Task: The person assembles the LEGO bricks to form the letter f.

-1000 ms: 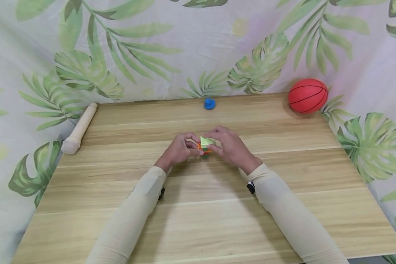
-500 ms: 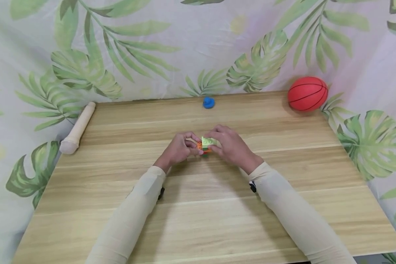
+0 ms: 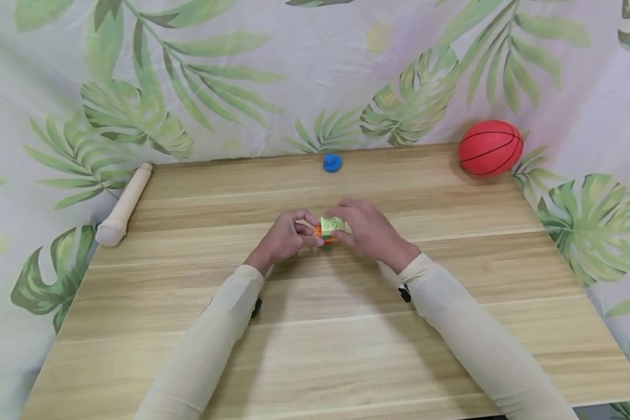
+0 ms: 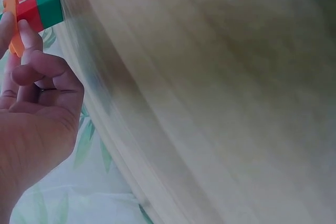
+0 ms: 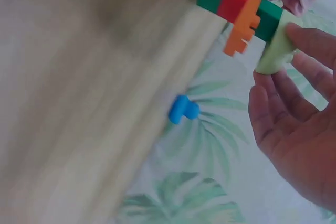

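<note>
Both hands pinch a small brick stack (image 3: 328,232) above mid-table (image 3: 346,350); left hand (image 3: 283,238) grips its orange piece (image 5: 242,24); right hand (image 3: 368,232) its pale-green brick (image 3: 332,224).

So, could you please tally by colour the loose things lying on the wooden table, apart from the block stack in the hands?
Blue small plastic piece: 1
Red ball with black lines: 1
Pale wooden rolling pin: 1
Total: 3

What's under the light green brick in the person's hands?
Under the light green brick sits an orange piece across a green-and-red brick stack. The right hand and left hand cover the stack's lower end and how the pieces join.
</note>
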### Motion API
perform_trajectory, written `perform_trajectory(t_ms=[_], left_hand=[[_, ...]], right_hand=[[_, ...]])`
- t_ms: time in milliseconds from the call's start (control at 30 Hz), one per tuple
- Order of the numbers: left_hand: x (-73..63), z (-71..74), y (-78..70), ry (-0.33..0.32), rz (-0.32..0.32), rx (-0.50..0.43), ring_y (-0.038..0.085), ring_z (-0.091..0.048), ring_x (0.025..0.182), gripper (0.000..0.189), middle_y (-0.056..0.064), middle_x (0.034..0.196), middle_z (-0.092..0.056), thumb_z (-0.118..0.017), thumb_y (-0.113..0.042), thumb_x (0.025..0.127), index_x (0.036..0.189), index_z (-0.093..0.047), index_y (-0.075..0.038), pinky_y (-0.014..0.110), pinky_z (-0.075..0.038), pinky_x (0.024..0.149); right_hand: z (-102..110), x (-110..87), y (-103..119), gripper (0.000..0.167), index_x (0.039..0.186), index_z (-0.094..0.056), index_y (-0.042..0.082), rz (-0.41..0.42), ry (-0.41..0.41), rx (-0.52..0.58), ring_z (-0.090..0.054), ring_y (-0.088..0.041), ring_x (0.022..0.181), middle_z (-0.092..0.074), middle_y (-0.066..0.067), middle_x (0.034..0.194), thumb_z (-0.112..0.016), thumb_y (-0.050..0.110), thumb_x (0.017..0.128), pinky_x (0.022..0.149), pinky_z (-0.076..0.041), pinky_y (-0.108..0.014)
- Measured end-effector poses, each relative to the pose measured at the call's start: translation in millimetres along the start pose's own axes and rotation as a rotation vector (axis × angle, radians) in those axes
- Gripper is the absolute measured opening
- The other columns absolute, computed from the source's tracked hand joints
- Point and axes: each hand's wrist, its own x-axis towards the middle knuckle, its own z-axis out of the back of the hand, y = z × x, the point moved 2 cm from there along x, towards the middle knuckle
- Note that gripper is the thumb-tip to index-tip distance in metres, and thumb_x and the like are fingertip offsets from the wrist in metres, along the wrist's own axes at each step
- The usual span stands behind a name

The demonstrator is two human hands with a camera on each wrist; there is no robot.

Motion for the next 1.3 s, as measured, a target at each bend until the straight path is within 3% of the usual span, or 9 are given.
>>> perform_trajectory(t_ms=[133,300,433,600,833,1300], left_hand=[[-0.7,-1.4,-1.5,-0.008,-0.014,0.001,0.013,-0.065,0.076,0.028,0.01,0.093,-0.078,-0.087,-0.005,0.09,0.113,-0.071,-0.008,0.023,-0.038,0.053],[-0.1,-5.3,-6.1,-0.001,-0.059,0.045,0.019,-0.068,0.081,0.027,0.013,0.095,-0.079,-0.083,-0.008,0.094,0.118,-0.071,-0.006,0.023,-0.045,0.06],[2.7,-11.2,-8.8,0.022,-0.07,0.139,0.023,-0.07,0.087,0.022,0.016,0.101,-0.079,-0.076,-0.017,0.102,0.119,-0.071,-0.004,0.023,-0.05,0.067],[3.4,-18.7,-5.3,0.043,-0.015,0.23,0.017,-0.069,0.088,0.021,0.011,0.102,-0.081,-0.07,-0.026,0.107,0.115,-0.074,-0.006,0.023,-0.049,0.072],[1.4,-23.3,-5.7,0.048,-0.001,0.219,0.019,-0.078,0.093,0.015,0.01,0.1,-0.083,-0.067,-0.021,0.109,0.113,-0.072,-0.008,0.025,-0.048,0.074],[2.7,-27.3,-5.3,0.067,0.051,0.218,0.021,-0.079,0.097,0.015,0.01,0.104,-0.083,-0.066,-0.022,0.109,0.114,-0.07,-0.008,0.026,-0.049,0.079]], right_hand=[[-7.0,-5.7,-13.8,0.046,0.138,-0.067,0.002,-0.065,-0.002,0.164,-0.068,-0.033,0.119,-0.072,-0.015,0.131,-0.082,0.012,0.096,0.104,-0.056,-0.049],[-13.1,-11.5,-27.4,0.037,0.126,-0.069,-0.001,-0.201,0.008,0.234,-0.07,-0.032,0.109,-0.073,-0.017,0.119,-0.083,0.016,0.096,0.095,-0.059,-0.046],[-14.5,-13.0,-32.9,0.033,0.125,-0.07,-0.003,-0.275,-0.017,0.282,-0.075,-0.03,0.106,-0.077,-0.017,0.116,-0.078,0.017,0.1,0.093,-0.062,-0.044],[-19.5,-14.9,-36.5,0.026,0.118,-0.074,-0.002,-0.316,-0.003,0.27,-0.075,-0.028,0.105,-0.079,-0.016,0.113,-0.072,0.02,0.104,0.095,-0.062,-0.043],[-23.9,-18.4,-38.8,0.02,0.104,-0.077,0.007,-0.377,0.063,0.224,-0.066,-0.022,0.09,-0.078,-0.009,0.102,-0.07,0.025,0.106,0.086,-0.055,-0.039],[-25.5,-20.2,-46.2,0.022,0.108,-0.076,0.008,-0.437,0.103,0.271,-0.064,-0.021,0.095,-0.076,-0.009,0.107,-0.069,0.029,0.106,0.089,-0.053,-0.038]])
